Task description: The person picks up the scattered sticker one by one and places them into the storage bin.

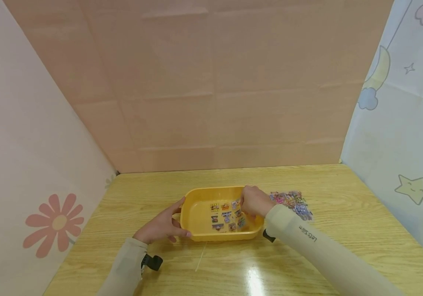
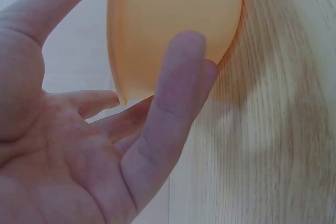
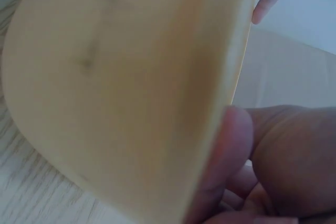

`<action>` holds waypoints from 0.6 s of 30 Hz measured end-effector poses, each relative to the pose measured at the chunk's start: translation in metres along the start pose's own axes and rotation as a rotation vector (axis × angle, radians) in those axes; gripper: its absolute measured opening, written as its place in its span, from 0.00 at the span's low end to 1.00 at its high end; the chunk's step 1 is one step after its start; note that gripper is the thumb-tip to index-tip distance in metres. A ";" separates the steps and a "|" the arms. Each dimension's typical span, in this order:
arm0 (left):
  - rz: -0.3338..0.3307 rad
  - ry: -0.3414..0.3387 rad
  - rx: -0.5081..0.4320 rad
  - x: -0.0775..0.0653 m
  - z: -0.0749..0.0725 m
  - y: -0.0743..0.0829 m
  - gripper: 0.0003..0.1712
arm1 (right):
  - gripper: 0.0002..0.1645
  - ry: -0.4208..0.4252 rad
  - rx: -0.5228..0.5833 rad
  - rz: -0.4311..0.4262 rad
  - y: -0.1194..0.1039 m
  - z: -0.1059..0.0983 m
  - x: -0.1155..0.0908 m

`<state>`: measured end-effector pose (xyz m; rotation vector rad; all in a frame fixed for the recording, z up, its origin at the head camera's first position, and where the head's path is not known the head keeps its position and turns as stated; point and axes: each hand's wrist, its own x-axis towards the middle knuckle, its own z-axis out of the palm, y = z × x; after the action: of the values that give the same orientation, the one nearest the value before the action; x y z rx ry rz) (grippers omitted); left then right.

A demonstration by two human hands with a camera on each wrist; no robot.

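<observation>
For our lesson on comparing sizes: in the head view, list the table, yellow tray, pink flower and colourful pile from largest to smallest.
1. Table
2. Yellow tray
3. Pink flower
4. Colourful pile, judged by its visible part

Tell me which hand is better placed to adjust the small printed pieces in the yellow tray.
Probably the right hand: it reaches down into the yellow tray, close beside the small printed pieces. The left hand is at the tray's opposite end, touching its edge, farther from them.

Right hand hides part of tray; details on pieces too small.
</observation>
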<state>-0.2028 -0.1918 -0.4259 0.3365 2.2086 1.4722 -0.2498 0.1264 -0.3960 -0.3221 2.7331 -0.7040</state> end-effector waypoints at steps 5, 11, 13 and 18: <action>-0.001 0.003 0.004 0.001 0.000 0.000 0.69 | 0.17 0.011 -0.009 -0.010 0.001 0.001 -0.001; 0.002 0.001 0.000 0.001 0.000 -0.001 0.68 | 0.15 0.033 0.031 0.003 0.004 0.001 -0.001; 0.003 -0.004 -0.006 0.001 0.000 -0.001 0.69 | 0.11 0.064 0.070 0.005 0.006 0.001 -0.001; 0.005 -0.014 -0.021 0.002 -0.001 -0.003 0.69 | 0.08 0.194 0.173 -0.054 0.014 -0.005 -0.003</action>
<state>-0.2046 -0.1925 -0.4288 0.3443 2.1813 1.4908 -0.2505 0.1413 -0.3978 -0.3033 2.8253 -1.0290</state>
